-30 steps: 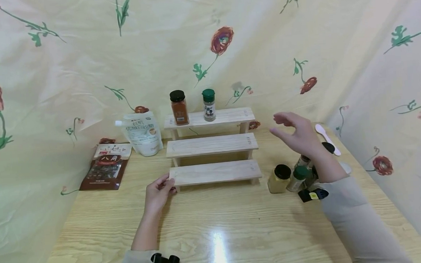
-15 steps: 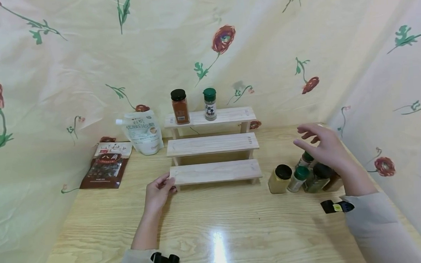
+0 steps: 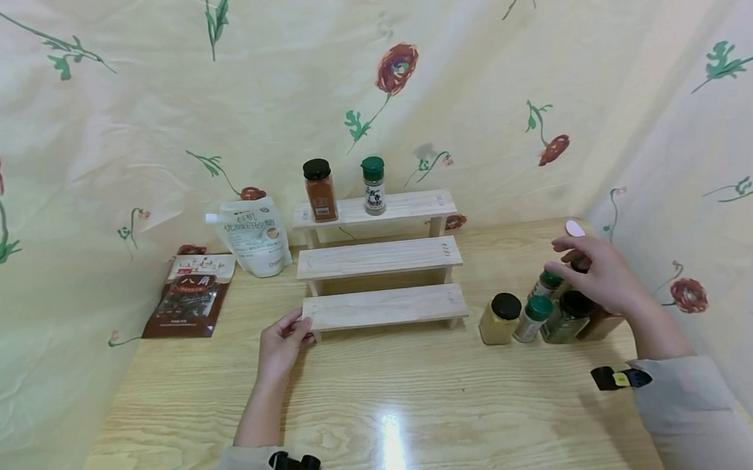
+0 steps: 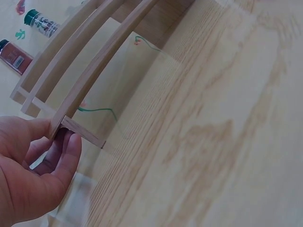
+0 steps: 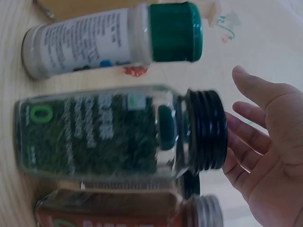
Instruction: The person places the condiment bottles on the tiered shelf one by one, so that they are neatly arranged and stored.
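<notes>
Our pale three-step wooden rack (image 3: 380, 258) upright on the bench (image 3: 371, 384), our left hand (image 3: 283, 343) gripping its lowest step (image 3: 387, 307), black-lidded parsley jar (image 5: 94, 135) upright beside our right hand (image 3: 598, 269)

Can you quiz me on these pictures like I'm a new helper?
1. On the three-tier pale wooden rack, how many containers stand on the top shelf?
2. True or false: the person's left hand grips the top shelf.
3. Which stands nearer the rack: (a) the yellow-filled, black-lidded clear jar, or (b) the green-filled, black-lidded clear jar?

Key:
1. Two: the orange-brown, black-lidded jar and the green-lidded clear shaker.
2. False; it grips the left end of the bottom shelf.
3. a.
</notes>
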`<state>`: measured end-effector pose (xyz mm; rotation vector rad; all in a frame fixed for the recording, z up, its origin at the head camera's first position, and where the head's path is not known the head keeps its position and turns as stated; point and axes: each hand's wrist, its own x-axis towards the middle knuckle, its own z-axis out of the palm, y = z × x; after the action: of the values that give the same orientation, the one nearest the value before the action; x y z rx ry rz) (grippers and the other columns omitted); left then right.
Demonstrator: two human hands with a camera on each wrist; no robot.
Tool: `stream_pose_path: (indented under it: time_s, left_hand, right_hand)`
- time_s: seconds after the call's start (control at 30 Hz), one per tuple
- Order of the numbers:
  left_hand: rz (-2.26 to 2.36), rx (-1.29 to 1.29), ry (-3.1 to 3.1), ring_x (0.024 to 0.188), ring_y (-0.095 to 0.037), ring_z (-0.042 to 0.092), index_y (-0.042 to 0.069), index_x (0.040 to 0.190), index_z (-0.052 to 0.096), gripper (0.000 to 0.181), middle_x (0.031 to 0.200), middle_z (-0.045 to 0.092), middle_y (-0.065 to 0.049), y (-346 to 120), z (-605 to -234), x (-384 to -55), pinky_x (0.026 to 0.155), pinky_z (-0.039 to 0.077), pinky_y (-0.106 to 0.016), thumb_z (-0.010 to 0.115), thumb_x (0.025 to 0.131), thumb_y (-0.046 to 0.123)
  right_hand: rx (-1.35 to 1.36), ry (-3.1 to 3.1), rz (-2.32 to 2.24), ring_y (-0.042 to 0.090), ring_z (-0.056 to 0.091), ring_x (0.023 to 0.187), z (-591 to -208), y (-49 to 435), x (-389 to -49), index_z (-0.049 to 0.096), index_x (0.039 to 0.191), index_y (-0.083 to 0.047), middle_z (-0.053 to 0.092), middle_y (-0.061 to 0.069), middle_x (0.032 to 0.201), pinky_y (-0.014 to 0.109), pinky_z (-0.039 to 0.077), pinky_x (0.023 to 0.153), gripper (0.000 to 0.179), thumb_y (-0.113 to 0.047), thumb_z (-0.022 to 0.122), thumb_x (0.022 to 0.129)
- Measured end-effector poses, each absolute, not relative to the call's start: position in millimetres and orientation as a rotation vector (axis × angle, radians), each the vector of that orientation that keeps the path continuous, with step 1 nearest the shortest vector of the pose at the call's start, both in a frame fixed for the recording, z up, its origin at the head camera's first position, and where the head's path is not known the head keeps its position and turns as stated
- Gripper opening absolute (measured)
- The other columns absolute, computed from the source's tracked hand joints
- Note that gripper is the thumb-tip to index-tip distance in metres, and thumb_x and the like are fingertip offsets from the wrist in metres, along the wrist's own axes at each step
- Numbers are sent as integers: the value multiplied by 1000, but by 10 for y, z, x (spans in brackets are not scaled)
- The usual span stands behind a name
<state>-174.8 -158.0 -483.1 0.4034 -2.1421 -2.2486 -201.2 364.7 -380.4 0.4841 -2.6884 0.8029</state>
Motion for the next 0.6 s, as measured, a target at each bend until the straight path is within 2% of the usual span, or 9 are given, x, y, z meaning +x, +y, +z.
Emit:
stream_pose_path:
  time_s: [0.23, 0.43, 0.6]
  left_hand:
    - [-2251, 420, -2128, 78, -16, 68, -6, 136, 59, 39, 99, 61, -10, -1573, -4811, -1740, 74, 64, -22, 65, 99, 3]
    - [-2253, 425, -2127, 78, -16, 68, -6, 137, 58, 39, 99, 61, -9, -1566, -4791, -1726, 74, 64, -22, 65, 99, 4]
    - [-2260, 424, -2120, 78, -16, 68, -6, 137, 58, 39, 98, 61, -8, -1563, -4792, -1726, 74, 63, -21, 65, 99, 4]
  right_hand:
    - [558, -2676, 698, 8, 60, 68, -3879, 3724, -2009, 68, 117, 2, 70, 9, 85, 18, 49, 54, 35, -10, 82, 87]
    - [548, -2742, 630, 13, 56, 66, -3902, 3756, -2034, 68, 119, 2, 65, 4, 80, 25, 48, 53, 37, -14, 81, 88]
    - [537, -2878, 646, 12, 53, 64, -3900, 3766, -2060, 64, 125, 4, 62, 0, 76, 25, 45, 52, 41, -15, 78, 92]
